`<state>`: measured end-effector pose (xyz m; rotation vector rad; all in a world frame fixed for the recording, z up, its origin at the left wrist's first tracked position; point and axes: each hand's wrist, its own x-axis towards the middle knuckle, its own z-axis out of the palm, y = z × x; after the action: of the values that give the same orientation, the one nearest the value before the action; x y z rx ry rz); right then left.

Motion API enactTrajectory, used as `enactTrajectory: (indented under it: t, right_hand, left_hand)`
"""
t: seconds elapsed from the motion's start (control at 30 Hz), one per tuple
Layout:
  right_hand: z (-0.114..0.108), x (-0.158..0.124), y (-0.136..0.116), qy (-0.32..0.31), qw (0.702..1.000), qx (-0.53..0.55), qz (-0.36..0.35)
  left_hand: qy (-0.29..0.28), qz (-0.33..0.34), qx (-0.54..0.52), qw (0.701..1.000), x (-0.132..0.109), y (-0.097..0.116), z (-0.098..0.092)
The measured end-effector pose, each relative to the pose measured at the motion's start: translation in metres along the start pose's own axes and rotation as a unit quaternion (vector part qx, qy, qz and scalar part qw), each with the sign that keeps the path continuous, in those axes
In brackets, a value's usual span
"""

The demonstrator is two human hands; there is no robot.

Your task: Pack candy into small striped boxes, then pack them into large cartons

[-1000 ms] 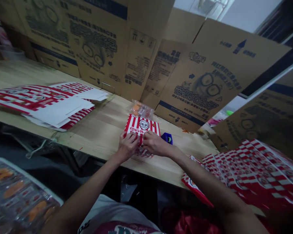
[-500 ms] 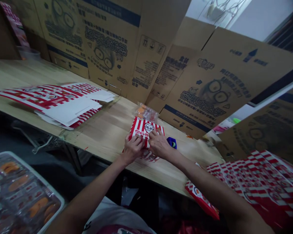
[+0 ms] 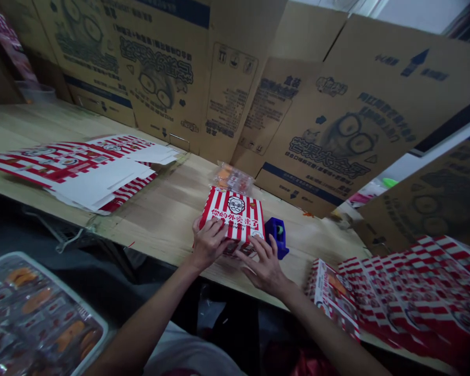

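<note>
A red-and-white striped cardboard box (image 3: 235,215), with a printed face and writing on its closed lid, sits on the table between my hands. My left hand (image 3: 208,244) grips its front left corner, fingers curled over the top edge. My right hand (image 3: 265,265) is open at the front right corner, fingers spread and fingertips at the box's edge. Just right of the box stands a blue tape dispenser (image 3: 277,238). Behind the box lies a clear plastic packet (image 3: 233,178) with orange pieces inside.
Flat striped carton sheets (image 3: 86,172) lie on the left of the wooden table (image 3: 168,209). Several striped boxes (image 3: 411,292) crowd the right. A white-rimmed tub (image 3: 97,318) of packets stands lower left. Large cardboard cartons (image 3: 172,68) wall the back.
My right hand has moved off the lid toward the front right corner, its fingers spreading. The lid's print now shows more fully. My left hand stays at the box's left side.
</note>
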<state>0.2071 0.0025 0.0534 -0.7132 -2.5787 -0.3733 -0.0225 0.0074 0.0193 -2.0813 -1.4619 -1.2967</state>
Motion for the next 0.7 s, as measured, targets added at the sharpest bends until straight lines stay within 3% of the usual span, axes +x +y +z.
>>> enactTrajectory:
  t: [0.13,0.33,0.43,0.5,0.57,0.6,0.7]
  right_hand:
    - [0.012,0.013,0.003,-0.032,0.998,-0.043,0.042]
    - [0.008,0.029,0.007,-0.054,0.994,-0.023,0.088]
    - [0.004,0.037,0.019,-0.079,0.985,0.040,0.146]
    - [0.007,0.040,0.032,-0.062,0.963,0.137,0.222]
    - [0.015,0.039,0.045,0.000,0.901,0.276,0.335]
    - [0.020,0.038,0.050,0.041,0.845,0.352,0.400]
    - [0.035,0.035,0.056,0.106,0.616,0.561,0.542]
  left_hand:
    - [0.002,0.008,0.015,1.000,0.001,0.000,-0.002]
    - [0.025,0.025,0.024,0.999,0.001,-0.001,0.001]
    - [0.010,0.026,0.028,0.999,0.000,-0.002,0.000]
    - [-0.006,0.032,0.011,0.999,-0.001,-0.003,-0.005]
    - [-0.015,0.030,-0.043,0.999,-0.005,-0.007,-0.012]
    - [-0.017,0.013,-0.078,0.997,-0.007,-0.009,-0.016]
    - [0.007,-0.136,-0.180,0.974,-0.012,-0.018,-0.019]
